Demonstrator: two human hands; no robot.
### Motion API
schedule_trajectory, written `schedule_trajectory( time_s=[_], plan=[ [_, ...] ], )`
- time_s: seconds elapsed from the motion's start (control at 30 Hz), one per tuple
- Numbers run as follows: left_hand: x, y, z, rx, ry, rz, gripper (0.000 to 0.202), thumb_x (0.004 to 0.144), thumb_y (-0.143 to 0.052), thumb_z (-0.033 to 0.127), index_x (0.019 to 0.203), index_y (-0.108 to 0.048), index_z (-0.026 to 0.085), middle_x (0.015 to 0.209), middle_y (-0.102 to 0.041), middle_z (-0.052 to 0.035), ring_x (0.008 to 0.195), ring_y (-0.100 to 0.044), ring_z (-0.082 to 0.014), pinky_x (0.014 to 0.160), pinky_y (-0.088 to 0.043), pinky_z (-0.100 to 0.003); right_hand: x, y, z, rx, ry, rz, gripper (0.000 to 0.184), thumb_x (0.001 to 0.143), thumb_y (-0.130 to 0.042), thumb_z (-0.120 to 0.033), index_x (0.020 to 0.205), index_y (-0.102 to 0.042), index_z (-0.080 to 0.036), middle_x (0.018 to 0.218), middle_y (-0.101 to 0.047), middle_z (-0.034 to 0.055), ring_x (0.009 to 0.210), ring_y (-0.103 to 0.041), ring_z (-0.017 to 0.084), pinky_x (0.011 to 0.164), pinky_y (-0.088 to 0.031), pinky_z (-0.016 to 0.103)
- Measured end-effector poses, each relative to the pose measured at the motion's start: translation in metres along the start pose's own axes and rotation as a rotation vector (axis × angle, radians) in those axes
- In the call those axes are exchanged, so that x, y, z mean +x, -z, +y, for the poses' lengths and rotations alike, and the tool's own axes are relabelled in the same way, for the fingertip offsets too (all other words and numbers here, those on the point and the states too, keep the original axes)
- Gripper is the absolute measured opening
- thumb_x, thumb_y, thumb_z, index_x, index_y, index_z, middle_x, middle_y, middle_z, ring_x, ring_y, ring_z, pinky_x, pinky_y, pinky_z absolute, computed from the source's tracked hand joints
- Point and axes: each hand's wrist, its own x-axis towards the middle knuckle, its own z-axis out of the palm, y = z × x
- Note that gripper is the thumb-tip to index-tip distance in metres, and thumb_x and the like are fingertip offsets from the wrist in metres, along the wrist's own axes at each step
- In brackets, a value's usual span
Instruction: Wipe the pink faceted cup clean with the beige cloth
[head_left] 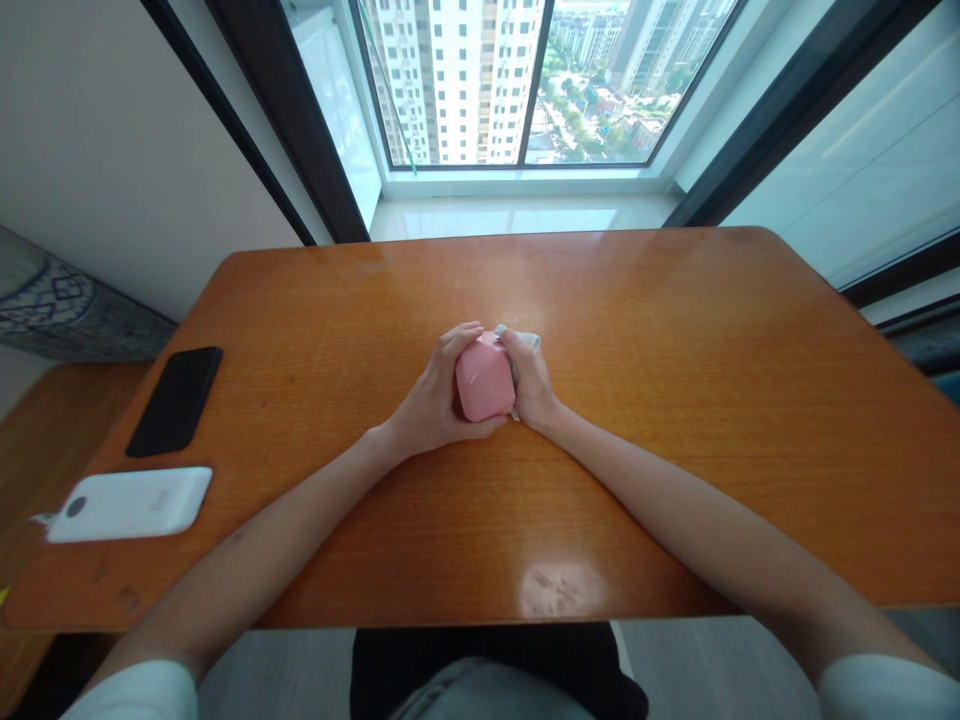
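A small pink rounded-square object (pixel 485 378), glossy like a plastic box, is held above the middle of the wooden table. My left hand (pixel 439 392) is wrapped round its left side, with fingers over the top edge and the thumb beneath. On the other side, my right hand (pixel 531 380) grips a crumpled white tissue or cloth (pixel 528 341) and presses it to the pink object's right side. The thumb lies near the object's upper right corner. Part of the cloth is hidden under the right fingers.
A black phone (pixel 175 401) lies at the left of the wooden table (pixel 675 400). Nearer me is a white oblong device (pixel 131 504) with a dark round spot. A patterned cushion or seat (pixel 75 310) stands beyond the left edge. Behind the table is a window (pixel 517 80).
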Motion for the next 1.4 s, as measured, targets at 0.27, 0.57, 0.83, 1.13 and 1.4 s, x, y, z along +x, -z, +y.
schedule_trajectory(
  time_s=[0.27, 0.57, 0.83, 1.13, 1.4],
  plan=[
    [0.0006, -0.0001, 0.0003, 0.001, -0.004, 0.003, 0.121, 0.084, -0.103, 0.044, 0.176, -0.026, 0.032, 0.173, -0.045, -0.0209, 0.163, -0.05, -0.0427, 0.134, -0.05, -0.068, 0.0003, 0.0011, 0.0016, -0.001, 0.006, -0.007, 0.061, 0.092, -0.078, -0.08, 0.072, -0.062, -0.024, 0.069, -0.056, -0.0027, 0.063, -0.049, 0.012, 0.056, -0.041, 0.027],
    [0.0003, -0.0002, -0.0001, -0.005, -0.015, 0.007, 0.119, 0.085, -0.102, 0.045, 0.176, -0.027, 0.031, 0.173, -0.045, -0.0217, 0.164, -0.049, -0.0425, 0.135, -0.049, -0.068, 0.0001, 0.0013, 0.0011, -0.001, 0.018, -0.014, 0.06, 0.093, -0.078, -0.079, 0.073, -0.064, -0.024, 0.07, -0.057, -0.0025, 0.064, -0.049, 0.012, 0.057, -0.042, 0.027],
    [0.0003, 0.0001, -0.0004, 0.006, -0.013, 0.002, 0.121, 0.084, -0.102, 0.046, 0.176, -0.026, 0.031, 0.173, -0.045, -0.0212, 0.163, -0.05, -0.0422, 0.134, -0.049, -0.068, 0.0, 0.0016, 0.0032, -0.006, 0.008, -0.003, 0.06, 0.093, -0.077, -0.08, 0.075, -0.064, -0.024, 0.072, -0.058, -0.0022, 0.065, -0.05, 0.013, 0.058, -0.044, 0.027],
    [0.0005, -0.0001, -0.0007, -0.005, -0.014, 0.001, 0.122, 0.084, -0.103, 0.044, 0.177, -0.025, 0.032, 0.173, -0.045, -0.021, 0.164, -0.049, -0.0423, 0.135, -0.049, -0.069, 0.0004, 0.0011, 0.0007, -0.028, 0.006, -0.003, 0.061, 0.092, -0.077, -0.08, 0.073, -0.062, -0.024, 0.071, -0.056, -0.0024, 0.065, -0.049, 0.013, 0.057, -0.042, 0.027],
    [0.0006, 0.0, 0.0001, -0.003, -0.009, 0.002, 0.12, 0.084, -0.102, 0.045, 0.176, -0.026, 0.032, 0.174, -0.045, -0.0208, 0.164, -0.049, -0.0414, 0.135, -0.049, -0.067, -0.0002, 0.0024, 0.0024, -0.02, 0.014, -0.006, 0.059, 0.095, -0.076, -0.078, 0.074, -0.063, -0.024, 0.072, -0.058, -0.002, 0.066, -0.05, 0.013, 0.058, -0.043, 0.028]
  ],
)
